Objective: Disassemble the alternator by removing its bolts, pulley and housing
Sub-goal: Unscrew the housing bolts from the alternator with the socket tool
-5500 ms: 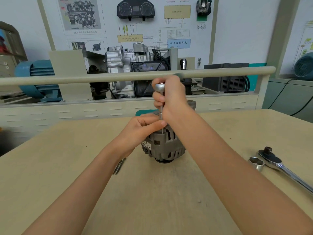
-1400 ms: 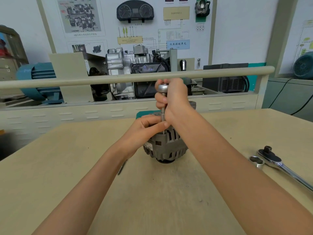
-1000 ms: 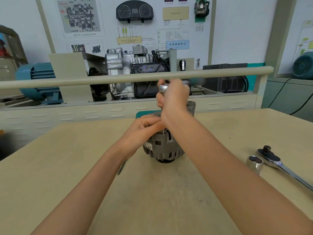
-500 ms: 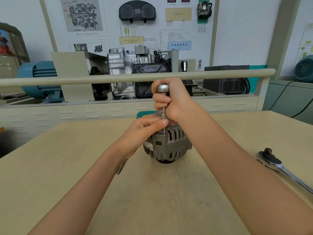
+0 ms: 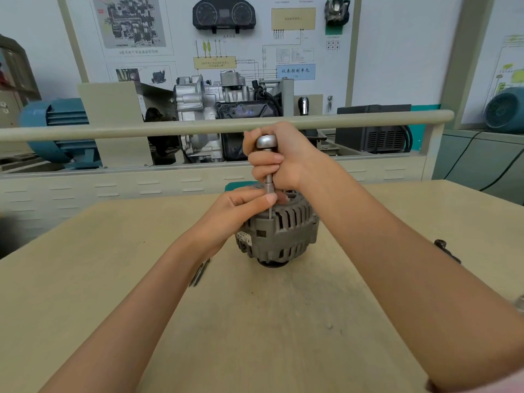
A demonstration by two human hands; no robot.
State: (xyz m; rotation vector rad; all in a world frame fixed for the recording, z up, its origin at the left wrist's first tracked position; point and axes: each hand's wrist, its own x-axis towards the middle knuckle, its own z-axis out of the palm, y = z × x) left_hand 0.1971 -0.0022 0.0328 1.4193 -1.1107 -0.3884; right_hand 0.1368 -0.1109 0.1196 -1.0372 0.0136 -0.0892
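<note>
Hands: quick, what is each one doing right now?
Left hand: pinches the driver's shaft above the alternator.
Right hand: grips the driver's handle.

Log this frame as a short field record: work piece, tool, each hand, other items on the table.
work piece: alternator, standing on end on the table
tool: driver, upright over the alternator's top edge
right hand: grips the driver's handle
left hand: pinches the driver's shaft low down, resting on the alternator
other items: two removed bolts by the left wrist; ratchet head partly hidden behind the right forearm
</note>
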